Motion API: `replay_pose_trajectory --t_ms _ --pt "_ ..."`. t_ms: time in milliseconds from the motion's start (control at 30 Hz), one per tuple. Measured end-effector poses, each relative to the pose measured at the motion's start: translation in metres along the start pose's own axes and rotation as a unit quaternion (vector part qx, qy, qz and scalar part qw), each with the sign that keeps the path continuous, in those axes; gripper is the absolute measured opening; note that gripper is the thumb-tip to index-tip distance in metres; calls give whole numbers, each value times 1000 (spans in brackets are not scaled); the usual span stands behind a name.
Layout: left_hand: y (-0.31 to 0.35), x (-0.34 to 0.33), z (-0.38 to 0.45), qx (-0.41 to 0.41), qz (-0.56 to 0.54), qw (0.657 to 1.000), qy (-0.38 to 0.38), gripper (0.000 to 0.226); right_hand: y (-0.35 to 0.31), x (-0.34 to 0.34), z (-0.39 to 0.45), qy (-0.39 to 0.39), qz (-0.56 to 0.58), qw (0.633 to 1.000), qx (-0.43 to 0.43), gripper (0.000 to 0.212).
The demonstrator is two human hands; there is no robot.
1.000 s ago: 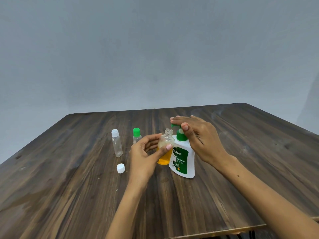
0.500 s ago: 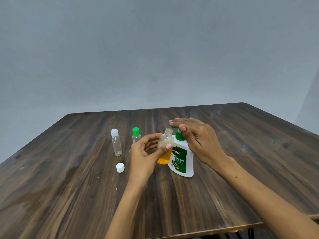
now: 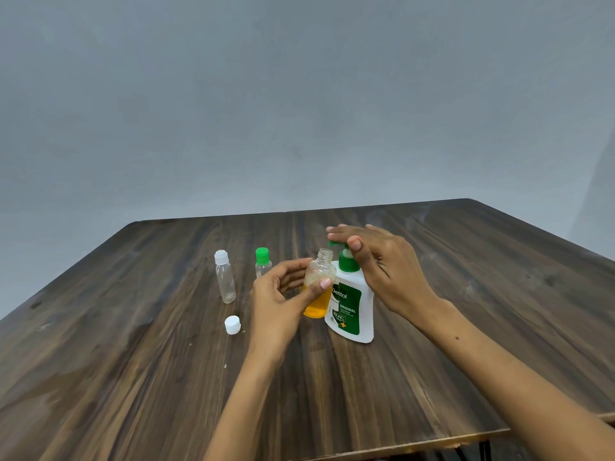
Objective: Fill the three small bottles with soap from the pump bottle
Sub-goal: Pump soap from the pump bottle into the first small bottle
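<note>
White plastic pump bottle with green pump head and green label (image 3: 349,307): stood upright on the dark wood-grain table (image 3: 133,361), near its middle. Right hand (image 3: 382,264): laid flat over the pump head, fingers straight and together, thumb against the green collar. Left hand (image 3: 283,294): pinched the small clear round-shouldered bottle, uncapped (image 3: 319,284), between thumb and fingers, upright, touching the pump bottle's left side, its open neck just under the spout. Contents: amber soap to roughly half height, foam clinging above. Loose white screw cap (image 3: 232,325): lay on the table, to the left of the left hand. Slim clear bottle with white cap (image 3: 225,281) and small clear bottle with green cap (image 3: 263,264): stood further left, both capped, apparently unfilled; lower part of the green-capped one hidden behind the left hand.

Step in hand, as judged: filling of the first of three bottles.

Recommended practice:
- Neck to be kept centred directly beneath the spout tip; exact alignment not readable here, spout largely hidden by the fingers.
- Pump to be pressed straight down in slow, full strokes, to avoid tipping the pump bottle toward the small one.
- Small bottle to be held vertical and steady, resting against the larger body for support.
- Filling to be stopped short of the threads, leaving room for the cap.
- Likely faults: soap running down the outside of the neck, trapped foam giving a false level.
</note>
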State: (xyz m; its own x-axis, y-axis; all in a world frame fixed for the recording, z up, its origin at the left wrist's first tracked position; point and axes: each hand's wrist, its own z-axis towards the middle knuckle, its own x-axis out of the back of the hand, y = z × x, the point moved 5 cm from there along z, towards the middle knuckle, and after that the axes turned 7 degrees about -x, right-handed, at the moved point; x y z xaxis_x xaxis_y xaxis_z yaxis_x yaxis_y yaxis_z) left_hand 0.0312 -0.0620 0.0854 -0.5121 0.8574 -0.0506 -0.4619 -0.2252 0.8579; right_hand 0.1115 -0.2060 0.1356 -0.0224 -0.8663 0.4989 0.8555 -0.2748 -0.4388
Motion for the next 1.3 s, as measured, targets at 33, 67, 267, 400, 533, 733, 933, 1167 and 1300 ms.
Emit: replay_pose_trajectory --t_ms 33,67,267,400,533,733,933,1167,1300 --pt "0 1 0 0 0 1000 2 33 -1 0 0 2 0 1000 2 75" --pt "0 2 0 0 1 1000 3 34 -1 -1 -1 6 1 1000 5 73" --pt "-2 3 0 3 10 1000 0 33 2 -2 -5 14 6 1000 1 72" --pt "-3 0 -1 6 7 1000 -7 36 2 -2 -5 11 -1 1000 6 70" --pt "-4 -3 -1 9 1 1000 -7 41 6 -4 -9 14 8 1000 -1 69" --pt "-4 -1 -3 3 3 1000 -7 41 3 -2 -7 7 -4 1000 18 68" --pt "-3 6 -4 3 -5 1000 8 58 -5 0 -9 -7 -86 994 72 59" --pt "4 54 -22 -21 11 999 46 68 -53 -27 -25 10 -42 985 169 32" --pt "-3 107 -42 -9 43 995 91 74 -51 -77 -32 -71 4 990 120 26"
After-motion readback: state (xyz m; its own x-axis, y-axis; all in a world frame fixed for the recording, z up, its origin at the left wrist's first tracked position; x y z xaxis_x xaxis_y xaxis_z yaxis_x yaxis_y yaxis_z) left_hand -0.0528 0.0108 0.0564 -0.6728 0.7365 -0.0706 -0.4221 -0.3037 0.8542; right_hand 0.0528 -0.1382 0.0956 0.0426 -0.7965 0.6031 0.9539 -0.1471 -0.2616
